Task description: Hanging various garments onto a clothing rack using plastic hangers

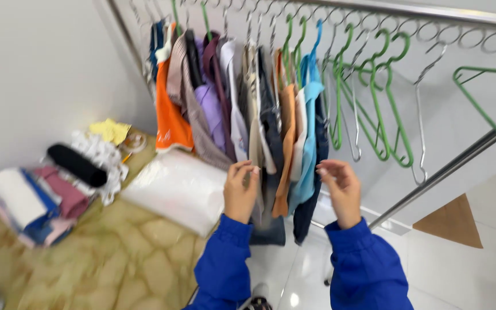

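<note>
Both my arms, in blue sleeves, reach up toward a row of clothes (248, 109) hanging on a metal rail (409, 11). My left hand (240, 189) has its fingers curled near the lower edge of a beige and dark garment (259, 138); the blur hides whether it grips the cloth. My right hand (340, 189) is raised beside a light blue garment (310, 132), fingers bent and apart, holding nothing that I can see. An orange garment (170, 120) and a purple one (210, 109) hang further left.
Several empty green hangers (388, 103) and a metal one (419, 132) hang to the right. A low stone-patterned ledge (116, 258) carries a white plastic bag (176, 186), folded clothes (30, 204) and a black roll (76, 165). White tiled floor (460, 270) lies below.
</note>
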